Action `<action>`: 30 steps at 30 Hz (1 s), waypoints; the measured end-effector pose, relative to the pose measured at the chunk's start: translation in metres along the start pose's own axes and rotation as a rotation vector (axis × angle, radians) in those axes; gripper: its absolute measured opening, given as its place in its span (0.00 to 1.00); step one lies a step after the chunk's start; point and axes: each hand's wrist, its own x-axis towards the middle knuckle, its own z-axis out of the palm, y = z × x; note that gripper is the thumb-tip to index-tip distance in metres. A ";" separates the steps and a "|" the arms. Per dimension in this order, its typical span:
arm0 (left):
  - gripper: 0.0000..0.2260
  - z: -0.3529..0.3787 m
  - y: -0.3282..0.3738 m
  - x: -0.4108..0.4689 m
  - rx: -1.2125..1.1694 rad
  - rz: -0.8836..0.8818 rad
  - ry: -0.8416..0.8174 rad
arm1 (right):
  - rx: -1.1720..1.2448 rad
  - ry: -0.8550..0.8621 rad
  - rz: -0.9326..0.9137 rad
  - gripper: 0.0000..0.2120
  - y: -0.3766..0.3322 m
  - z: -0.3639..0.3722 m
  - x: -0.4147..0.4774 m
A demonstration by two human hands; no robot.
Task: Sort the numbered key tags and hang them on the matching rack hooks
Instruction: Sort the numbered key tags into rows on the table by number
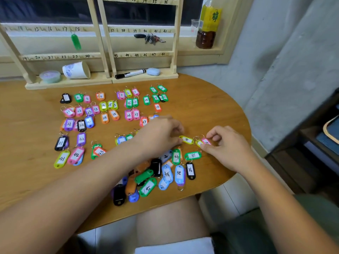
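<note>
Right of centre, a yellow plastic key tag (186,139) lies between the hands, long axis left to right. The left hand (161,133) curls at the tag's left end, grip unclear. The right hand (226,144) pinches a pink plastic key tag (207,142) beside its ring end.

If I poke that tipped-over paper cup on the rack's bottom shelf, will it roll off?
It would likely roll, since the paper cup lies on its side, and curve, being wider at one end. It looks light and easy to squash. The lidded tub beside it may block it.
</note>
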 end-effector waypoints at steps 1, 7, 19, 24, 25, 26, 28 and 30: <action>0.12 0.003 0.000 0.007 0.023 0.013 -0.014 | -0.003 -0.010 -0.012 0.12 0.000 0.000 -0.001; 0.11 0.013 0.003 0.023 0.085 0.023 -0.103 | -0.023 -0.067 -0.041 0.10 -0.002 -0.003 0.000; 0.10 0.000 -0.003 0.020 0.117 0.089 -0.198 | -0.042 -0.203 -0.112 0.17 -0.015 -0.007 0.011; 0.09 0.001 0.000 0.020 0.111 0.093 -0.201 | -0.063 -0.213 -0.070 0.13 -0.014 -0.007 0.015; 0.08 0.001 0.001 0.020 0.104 0.086 -0.201 | -0.064 -0.215 -0.073 0.12 -0.013 -0.006 0.015; 0.08 0.001 0.001 0.019 0.089 0.081 -0.198 | -0.066 -0.216 -0.075 0.10 -0.013 -0.006 0.015; 0.07 0.000 0.000 0.017 0.042 0.074 -0.179 | -0.066 -0.217 -0.073 0.10 -0.014 -0.006 0.016; 0.07 -0.002 0.000 0.012 -0.023 0.056 -0.136 | -0.067 -0.231 -0.060 0.12 -0.017 -0.008 0.017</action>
